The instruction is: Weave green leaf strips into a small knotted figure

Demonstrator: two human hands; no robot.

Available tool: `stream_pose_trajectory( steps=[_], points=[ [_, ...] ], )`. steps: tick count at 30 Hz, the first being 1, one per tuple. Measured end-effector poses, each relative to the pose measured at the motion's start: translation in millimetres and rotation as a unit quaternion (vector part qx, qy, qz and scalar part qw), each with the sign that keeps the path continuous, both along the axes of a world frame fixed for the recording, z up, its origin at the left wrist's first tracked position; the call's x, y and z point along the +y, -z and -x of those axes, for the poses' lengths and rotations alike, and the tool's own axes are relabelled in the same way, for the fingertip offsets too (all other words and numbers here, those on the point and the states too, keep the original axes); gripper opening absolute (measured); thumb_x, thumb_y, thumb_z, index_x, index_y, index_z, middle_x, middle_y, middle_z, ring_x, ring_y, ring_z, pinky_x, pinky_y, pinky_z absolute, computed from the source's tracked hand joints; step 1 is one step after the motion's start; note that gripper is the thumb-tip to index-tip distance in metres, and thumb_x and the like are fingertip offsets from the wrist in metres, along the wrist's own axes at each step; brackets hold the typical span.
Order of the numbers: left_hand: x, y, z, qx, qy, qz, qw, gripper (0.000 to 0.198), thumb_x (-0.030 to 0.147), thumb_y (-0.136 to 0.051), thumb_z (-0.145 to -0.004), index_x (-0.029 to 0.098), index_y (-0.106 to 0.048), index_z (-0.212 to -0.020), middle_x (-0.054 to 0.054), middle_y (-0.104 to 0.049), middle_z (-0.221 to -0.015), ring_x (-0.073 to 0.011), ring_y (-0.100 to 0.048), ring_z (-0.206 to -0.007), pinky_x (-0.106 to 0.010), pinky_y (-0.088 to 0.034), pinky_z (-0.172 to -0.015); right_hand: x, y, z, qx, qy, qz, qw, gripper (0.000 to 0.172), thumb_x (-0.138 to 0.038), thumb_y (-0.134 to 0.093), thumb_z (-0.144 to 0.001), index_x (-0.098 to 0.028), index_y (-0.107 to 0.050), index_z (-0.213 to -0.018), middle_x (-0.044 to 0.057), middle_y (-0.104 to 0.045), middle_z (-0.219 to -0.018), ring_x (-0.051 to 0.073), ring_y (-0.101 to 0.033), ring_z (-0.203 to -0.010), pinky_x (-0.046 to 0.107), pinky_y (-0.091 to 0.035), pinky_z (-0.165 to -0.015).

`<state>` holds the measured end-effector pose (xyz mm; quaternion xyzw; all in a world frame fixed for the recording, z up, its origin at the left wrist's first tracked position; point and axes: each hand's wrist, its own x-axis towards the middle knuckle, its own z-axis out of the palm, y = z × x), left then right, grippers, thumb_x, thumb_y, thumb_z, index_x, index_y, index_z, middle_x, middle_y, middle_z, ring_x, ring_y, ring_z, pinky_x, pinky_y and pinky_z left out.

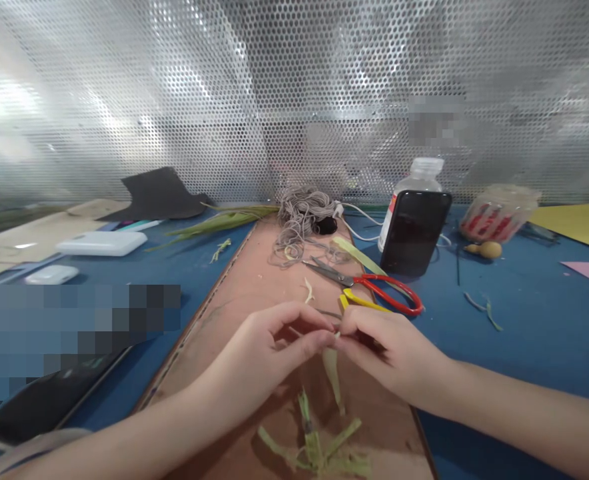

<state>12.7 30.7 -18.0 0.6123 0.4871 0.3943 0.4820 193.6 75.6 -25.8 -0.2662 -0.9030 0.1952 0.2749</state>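
My left hand (pixel 287 340) and my right hand (pixel 382 343) meet over the brown board (pixel 234 293), thumbs and forefingers pinched together. Between the fingertips shows a small pale piece, and a pale green strip (pixel 332 380) hangs below them. Whether each hand grips the same strip is hard to tell. Nearer the camera, a figure of knotted green leaf strips (pixel 312 447) lies on the board. Just beyond my hands are red-handled scissors (pixel 389 291) and a yellow-handled tool (pixel 362 301), partly hidden by my right hand.
A tangle of grey cord (pixel 299 213) lies at the board's far end. A black phone (pixel 417 232) leans on a bottle (pixel 427 175). Farther right are a jar (pixel 499 213) and a small gourd (pixel 489 250). White cases (pixel 102 243) and long green leaves (pixel 224 220) lie left.
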Motion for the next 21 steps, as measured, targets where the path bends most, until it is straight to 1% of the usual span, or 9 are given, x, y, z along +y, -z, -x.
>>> stream_pose_trajectory(
  steps=[3,6,10,14,16,19,21],
  points=[
    [-0.7,0.0,-0.1,0.006,0.002,-0.014,1.000,0.015,0.031,-0.057,-0.078,0.021,-0.065,-0.083,-0.001,-0.069,-0.085,-0.0141,-0.062,-0.078,-0.022,-0.047,-0.068,-0.5,0.1,0.8,-0.001,-0.006,0.000,1.000,0.019,-0.021,-0.048,-0.085,-0.018,-0.043,-0.067,-0.004,-0.044,-0.059,0.008,-0.040,-0.053,0.018,-0.030,-0.049],
    [-0.7,-1.9,-0.7,0.036,-0.011,-0.019,0.999,0.016,0.033,-0.056,-0.078,0.021,-0.065,-0.084,-0.001,-0.070,-0.083,-0.0151,-0.063,-0.077,-0.023,-0.049,-0.065,-0.7,0.2,1.0,-0.002,-0.008,-0.001,1.000,0.018,-0.020,-0.048,-0.084,-0.018,-0.043,-0.067,-0.004,-0.044,-0.059,0.008,-0.039,-0.053,0.018,-0.030,-0.049],
    [0.0,-5.1,-1.3,0.070,-0.020,-0.035,0.997,0.014,0.032,-0.060,-0.074,0.021,-0.065,-0.081,0.000,-0.070,-0.082,-0.0149,-0.063,-0.073,-0.022,-0.049,-0.062,-0.9,-0.4,0.7,-0.004,-0.008,-0.001,1.000,0.018,-0.017,-0.048,-0.083,-0.018,-0.041,-0.067,-0.005,-0.043,-0.059,0.007,-0.039,-0.052,0.018,-0.030,-0.048],
    [0.6,-5.1,-1.8,0.076,-0.018,-0.050,0.996,0.011,0.028,-0.059,-0.075,0.020,-0.065,-0.078,-0.001,-0.070,-0.080,-0.0152,-0.064,-0.073,-0.022,-0.050,-0.063,-2.6,-1.3,0.4,-0.010,-0.015,-0.009,1.000,0.016,-0.016,-0.046,-0.082,-0.019,-0.040,-0.068,-0.004,-0.043,-0.060,0.007,-0.038,-0.052,0.018,-0.030,-0.048],
    [0.5,-4.2,-1.9,0.080,-0.020,-0.046,0.996,0.010,0.028,-0.059,-0.076,0.020,-0.065,-0.078,-0.001,-0.070,-0.080,-0.0157,-0.063,-0.075,-0.023,-0.049,-0.063,-3.9,-1.9,0.1,-0.017,-0.027,-0.007,0.999,0.012,-0.013,-0.047,-0.079,-0.019,-0.040,-0.070,-0.005,-0.043,-0.061,0.007,-0.038,-0.052,0.018,-0.030,-0.048],
    [-0.1,-3.4,-1.6,0.087,-0.024,-0.043,0.995,0.011,0.028,-0.058,-0.076,0.020,-0.065,-0.078,0.000,-0.069,-0.080,-0.0156,-0.063,-0.076,-0.023,-0.049,-0.064,-5.6,-3.0,-0.4,-0.031,-0.038,0.006,0.999,0.012,-0.009,-0.048,-0.074,-0.018,-0.041,-0.072,-0.005,-0.042,-0.061,0.007,-0.037,-0.051,0.018,-0.029,-0.047],
    [-0.5,-4.0,-1.5,0.094,-0.027,-0.056,0.994,0.010,0.028,-0.058,-0.076,0.020,-0.065,-0.077,0.000,-0.069,-0.080,-0.0149,-0.063,-0.075,-0.022,-0.049,-0.064,-6.2,-4.2,-0.7,-0.029,-0.038,0.005,0.999,0.009,-0.012,-0.048,-0.075,-0.018,-0.042,-0.073,-0.005,-0.042,-0.062,0.007,-0.037,-0.051,0.018,-0.029,-0.047]
  ],
)
